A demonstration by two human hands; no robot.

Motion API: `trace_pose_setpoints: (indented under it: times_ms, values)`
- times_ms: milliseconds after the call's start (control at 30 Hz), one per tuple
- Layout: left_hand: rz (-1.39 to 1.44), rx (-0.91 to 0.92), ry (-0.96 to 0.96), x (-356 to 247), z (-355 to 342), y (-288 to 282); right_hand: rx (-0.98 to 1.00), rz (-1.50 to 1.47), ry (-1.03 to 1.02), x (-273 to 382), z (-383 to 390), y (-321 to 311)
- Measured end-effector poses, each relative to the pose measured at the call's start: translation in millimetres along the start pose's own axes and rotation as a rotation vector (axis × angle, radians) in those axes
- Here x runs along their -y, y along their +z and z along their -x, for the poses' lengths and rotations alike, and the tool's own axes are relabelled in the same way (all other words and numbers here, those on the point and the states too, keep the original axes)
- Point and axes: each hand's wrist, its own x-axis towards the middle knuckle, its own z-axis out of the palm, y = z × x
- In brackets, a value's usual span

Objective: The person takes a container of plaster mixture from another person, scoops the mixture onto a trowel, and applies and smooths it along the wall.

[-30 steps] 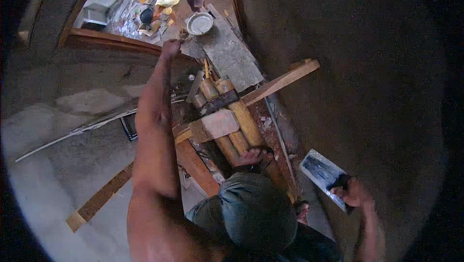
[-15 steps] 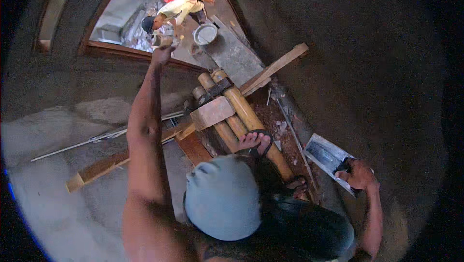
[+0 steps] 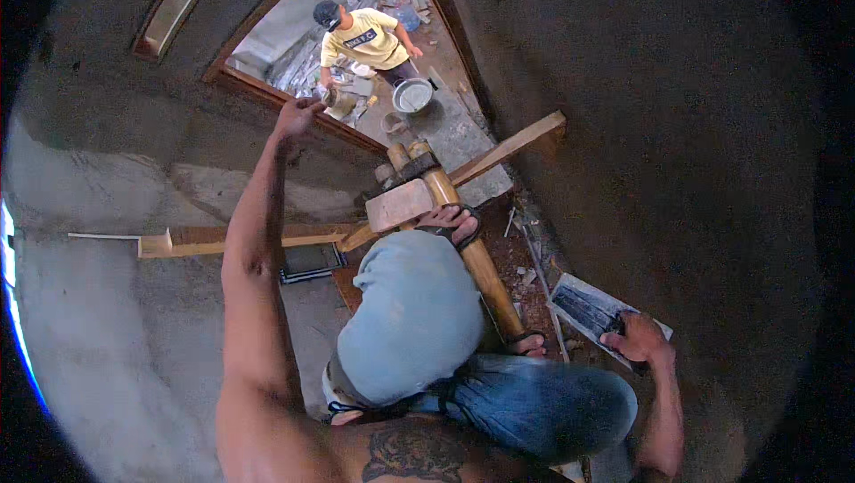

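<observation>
My left hand (image 3: 297, 118) reaches out at the window opening with its fingers curled. Its fingertips are beside a small dull grey-brown bucket (image 3: 339, 103); whether they grip its edge cannot be made out. A co-worker beyond the opening has one hand at that bucket's top. In my right hand (image 3: 645, 338), fingers wrapped round its handle, is a plastering float (image 3: 588, 309) with a long pale, smeared blade, close to the dark rendered wall (image 3: 677, 171) on the right.
I squat with sandalled feet on bamboo poles (image 3: 485, 274) beside a brick (image 3: 398, 205). Wooden planks (image 3: 512, 146) cross the poles. Below lie rubble and a frame (image 3: 312, 265). Past the wooden window frame (image 3: 267, 98), a co-worker (image 3: 374, 42) stands by a round basin (image 3: 412, 96).
The co-worker has straightened up from bending. The bucket now sits to the right of my left hand rather than above it. My view has turned, and the float appears slightly lower and farther left.
</observation>
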Motion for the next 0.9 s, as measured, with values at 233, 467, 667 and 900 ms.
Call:
trace_pose_setpoints:
  times_ms: [233,467,667,900]
  values:
    - [0.171,-0.001,-0.379,24.0,-59.6,53.6,0.051,-0.050,0.182,40.8,4.0,-17.7]
    - [0.196,0.153,-0.314,100.4,-130.8,130.0,0.136,0.002,0.281,82.2,-18.9,-40.7]
    - [0.225,0.209,-0.306,140.1,-163.5,189.1,0.160,0.076,0.387,99.4,-34.5,-64.1]
    - [0.252,0.179,-0.180,178.3,-186.5,208.4,0.090,0.006,0.323,146.2,-56.3,-106.9]
